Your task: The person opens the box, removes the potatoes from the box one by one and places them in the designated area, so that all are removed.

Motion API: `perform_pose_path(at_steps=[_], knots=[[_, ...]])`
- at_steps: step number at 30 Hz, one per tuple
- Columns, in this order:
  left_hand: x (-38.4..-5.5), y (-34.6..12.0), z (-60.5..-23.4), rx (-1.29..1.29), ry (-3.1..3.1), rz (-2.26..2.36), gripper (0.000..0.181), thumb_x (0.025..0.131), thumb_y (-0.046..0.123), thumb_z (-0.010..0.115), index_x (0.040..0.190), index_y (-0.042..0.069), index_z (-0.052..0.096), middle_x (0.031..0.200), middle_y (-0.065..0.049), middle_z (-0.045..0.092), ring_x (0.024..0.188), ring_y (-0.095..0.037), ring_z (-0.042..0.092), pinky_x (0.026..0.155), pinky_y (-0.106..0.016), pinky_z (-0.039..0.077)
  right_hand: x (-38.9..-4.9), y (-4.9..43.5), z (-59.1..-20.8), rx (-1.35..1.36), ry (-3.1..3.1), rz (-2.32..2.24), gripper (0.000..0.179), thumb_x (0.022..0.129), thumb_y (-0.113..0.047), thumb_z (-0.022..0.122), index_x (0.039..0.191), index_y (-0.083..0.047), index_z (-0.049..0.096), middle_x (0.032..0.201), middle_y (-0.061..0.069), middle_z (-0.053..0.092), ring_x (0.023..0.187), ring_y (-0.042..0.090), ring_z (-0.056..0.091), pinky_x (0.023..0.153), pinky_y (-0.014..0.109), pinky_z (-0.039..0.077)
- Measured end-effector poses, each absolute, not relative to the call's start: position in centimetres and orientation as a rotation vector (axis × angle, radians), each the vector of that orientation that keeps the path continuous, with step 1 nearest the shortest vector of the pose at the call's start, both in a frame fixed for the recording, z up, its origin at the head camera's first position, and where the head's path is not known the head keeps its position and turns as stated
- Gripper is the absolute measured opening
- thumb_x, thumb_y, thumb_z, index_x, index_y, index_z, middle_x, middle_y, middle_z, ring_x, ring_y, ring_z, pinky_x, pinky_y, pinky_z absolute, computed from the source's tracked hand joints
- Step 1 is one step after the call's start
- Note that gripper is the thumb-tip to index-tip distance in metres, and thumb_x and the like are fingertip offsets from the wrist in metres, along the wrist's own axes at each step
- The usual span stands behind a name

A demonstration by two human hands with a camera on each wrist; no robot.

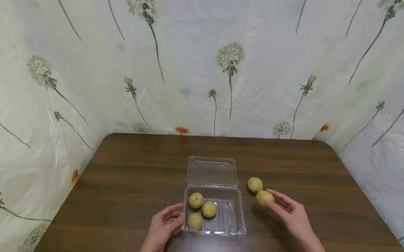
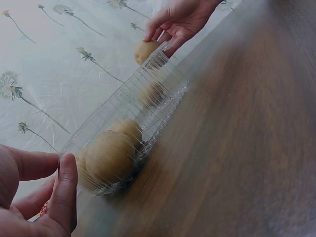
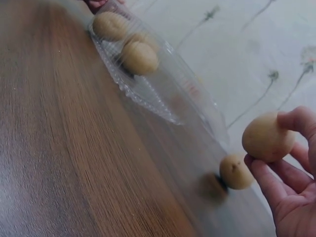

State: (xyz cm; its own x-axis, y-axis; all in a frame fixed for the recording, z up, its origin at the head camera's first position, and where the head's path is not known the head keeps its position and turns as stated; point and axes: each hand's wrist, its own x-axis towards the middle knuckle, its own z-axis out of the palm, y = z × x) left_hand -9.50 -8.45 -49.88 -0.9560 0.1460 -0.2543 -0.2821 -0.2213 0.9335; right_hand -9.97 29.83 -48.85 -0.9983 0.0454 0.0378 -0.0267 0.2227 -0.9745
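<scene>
A clear plastic clamshell container (image 1: 221, 230) lies with its lid (image 1: 212, 172) folded back on the table. Three potatoes sit in its left half: one potato (image 1: 196, 200) at the back, another (image 1: 209, 209) beside it, a third (image 1: 194, 221) at the front. My left hand (image 1: 165, 225) pinches the container's left rim between thumb and fingers. To the right of the container, my right hand (image 1: 290, 214) holds a potato (image 1: 264, 198) by thumb and fingertips, raised above the table in the right wrist view. Just behind it, one more potato (image 1: 255, 185) rests on the wood.
The dark wooden table (image 1: 137, 164) has rounded far corners. A pale curtain (image 1: 190, 66) printed with dandelions hangs behind the table and along both sides.
</scene>
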Motion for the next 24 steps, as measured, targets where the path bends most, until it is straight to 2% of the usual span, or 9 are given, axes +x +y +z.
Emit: perform_pose_path(at_steps=[7,24], knots=[[-9.5,-8.4,-49.9,-0.158,1.762,2.258,0.047,0.09,0.004,0.07,0.132,-0.008,0.053,0.096,-0.004,0.063,0.081,-0.009,0.061,0.071,-0.025,0.056,-10.1,30.2,-49.0,-0.042,-2.353,1.991,0.047,0.095,-0.015,0.066,0.135,0.006,0.052,0.116,-0.008,0.068,0.104,0.007,0.064,0.082,0.026,0.055],[-9.5,-8.6,-49.9,-0.166,1.754,2.251,0.046,0.091,0.004,0.069,0.133,-0.007,0.053,0.095,-0.003,0.063,0.08,-0.01,0.061,0.07,-0.025,0.056,-10.7,31.1,-49.7,-0.114,-2.244,2.099,0.046,0.095,-0.014,0.067,0.135,0.004,0.053,0.114,-0.011,0.068,0.102,0.005,0.064,0.084,0.025,0.054]])
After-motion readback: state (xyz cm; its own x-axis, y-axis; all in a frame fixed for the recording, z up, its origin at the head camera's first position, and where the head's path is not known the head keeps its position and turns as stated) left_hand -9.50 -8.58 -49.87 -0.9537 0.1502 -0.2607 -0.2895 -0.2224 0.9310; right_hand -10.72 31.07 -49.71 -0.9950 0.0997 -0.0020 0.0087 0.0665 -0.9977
